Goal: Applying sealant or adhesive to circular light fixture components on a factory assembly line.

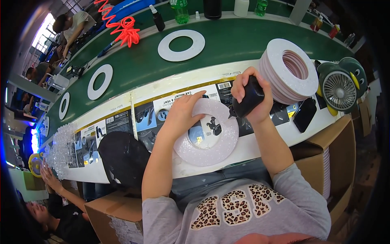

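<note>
A white speckled flat ring (207, 152) lies before me on a white worktop covered with printed card sheets. My left hand (185, 114) grips its upper left part, thumb at the inner hole and fingers across the outer edge. Closed around a black squeeze bottle (248, 97), my right hand (258, 95) tilts it down over the ring's right side. The bottle's narrow nozzle points at the ring's upper right part; whether it touches cannot be made out. Beyond my right hand stands a leaning stack of similar rings (280, 83).
A green conveyor belt (227, 44) runs behind, carrying single rings (195, 49). To the right are a black phone (304, 115), a green fan (341, 87) and a cardboard box (341, 146). A black rounded object (124, 158) and clear plastic pieces (61, 150) lie left, near another person.
</note>
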The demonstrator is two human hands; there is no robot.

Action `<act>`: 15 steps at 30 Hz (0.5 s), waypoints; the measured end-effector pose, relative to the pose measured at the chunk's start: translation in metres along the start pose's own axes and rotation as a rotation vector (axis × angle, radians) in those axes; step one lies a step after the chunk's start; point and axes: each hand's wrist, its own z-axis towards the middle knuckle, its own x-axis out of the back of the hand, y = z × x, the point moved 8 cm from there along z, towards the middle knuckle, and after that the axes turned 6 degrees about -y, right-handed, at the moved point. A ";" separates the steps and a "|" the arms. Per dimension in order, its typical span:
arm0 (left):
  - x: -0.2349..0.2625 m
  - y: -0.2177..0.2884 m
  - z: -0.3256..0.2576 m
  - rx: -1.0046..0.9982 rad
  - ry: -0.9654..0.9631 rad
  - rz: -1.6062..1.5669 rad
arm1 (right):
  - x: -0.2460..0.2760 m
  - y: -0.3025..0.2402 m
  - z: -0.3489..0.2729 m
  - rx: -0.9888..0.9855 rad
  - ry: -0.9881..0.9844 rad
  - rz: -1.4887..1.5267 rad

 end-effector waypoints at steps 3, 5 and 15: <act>-0.001 0.000 0.000 0.037 -0.022 0.008 | 0.009 -0.002 0.002 0.010 0.034 -0.065; 0.001 0.002 0.000 -0.016 0.012 0.010 | 0.012 -0.002 0.002 0.004 0.041 -0.074; 0.000 0.001 0.000 0.023 -0.007 0.014 | 0.014 0.002 0.003 -0.021 0.051 -0.150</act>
